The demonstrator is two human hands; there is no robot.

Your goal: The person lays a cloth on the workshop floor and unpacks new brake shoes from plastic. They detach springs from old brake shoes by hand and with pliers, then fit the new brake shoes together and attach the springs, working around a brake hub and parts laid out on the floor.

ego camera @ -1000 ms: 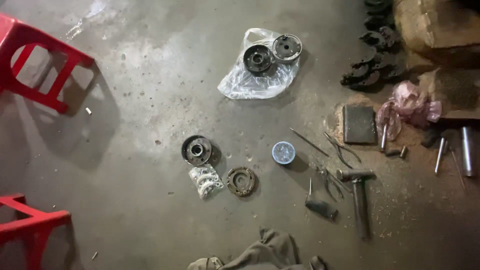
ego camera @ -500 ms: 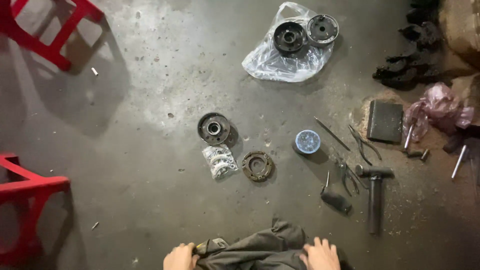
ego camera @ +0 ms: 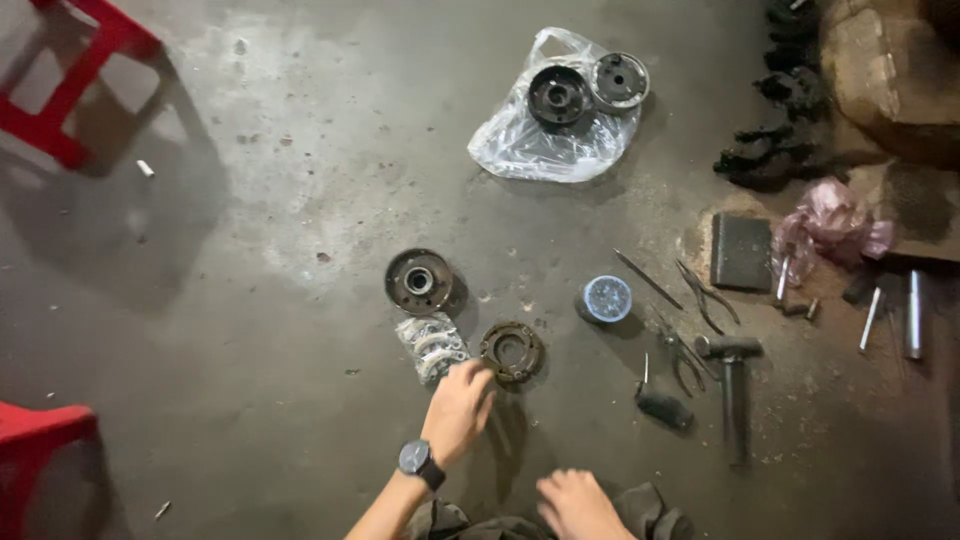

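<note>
Left hand (ego camera: 458,410): fingers loosely spread, tips touching the ring plate's (ego camera: 512,351) left edge on the floor (ego camera: 250,300).
Right hand (ego camera: 575,505): curled near the knee, grip unclear.

A repair workshop, with the work laid out straight on the ground. The stained concrete floor (ego camera: 250,250) is strewn with greasy round metal parts (ego camera: 419,281) — two more sit on a clear plastic bag (ego camera: 530,150). Hand tools lie to one side: a hammer (ego camera: 733,385), pliers (ego camera: 683,358), a screwdriver (ego camera: 660,402) and loose bolts (ego camera: 912,313). Red plastic stools (ego camera: 75,85) stand at the edge — cheap seating for floor-level work.
</note>
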